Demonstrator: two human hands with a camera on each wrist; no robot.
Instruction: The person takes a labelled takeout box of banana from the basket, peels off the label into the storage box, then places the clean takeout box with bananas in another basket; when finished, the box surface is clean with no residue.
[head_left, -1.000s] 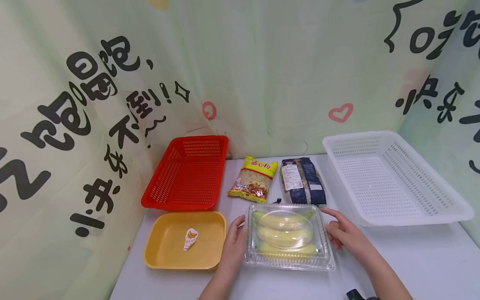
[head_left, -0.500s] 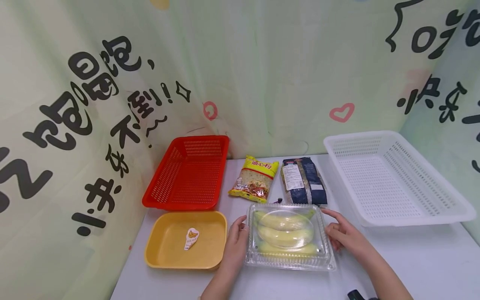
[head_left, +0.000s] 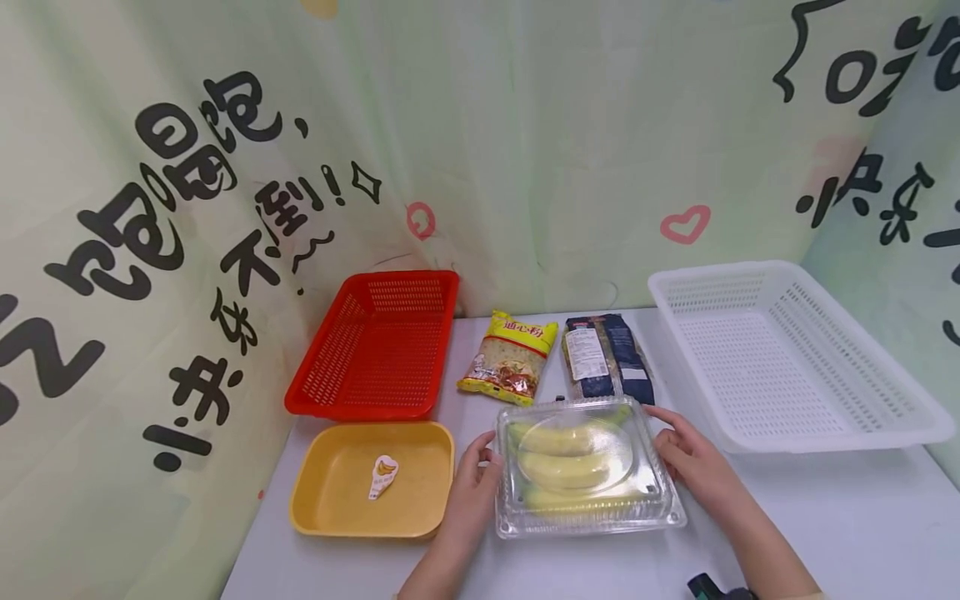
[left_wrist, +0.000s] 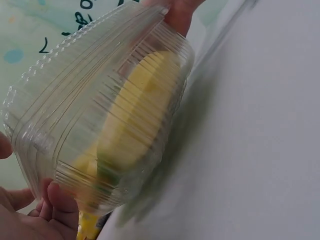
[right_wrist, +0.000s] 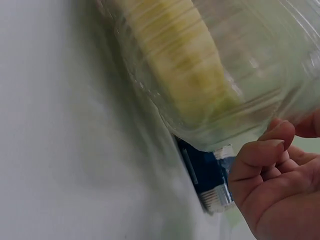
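Observation:
A clear plastic clamshell box [head_left: 588, 517] with several bananas [head_left: 566, 471] inside sits between my two hands in the head view, its lid down. My left hand [head_left: 472, 487] holds its left edge, and my right hand [head_left: 693, 458] pinches the rim at its right side. Through the ribbed wall of the box [left_wrist: 65, 115], a banana [left_wrist: 142, 105] shows in the left wrist view. In the right wrist view, curled fingertips [right_wrist: 280, 132] meet the rim. The box looks slightly tilted, with a shadow below it.
A yellow tray [head_left: 322, 492] holding a banana-shaped card [head_left: 382, 477] is left of the box. Behind it stands a red basket [head_left: 375, 358]. A yellow pasta packet [head_left: 510, 358] and a dark blue packet [head_left: 607, 358] lie behind the box. The white basket [head_left: 780, 367] stands right.
The box has shifted slightly to the right and tilted, its far edge rising in the head view. My right hand has moved a little rightward and up with it.

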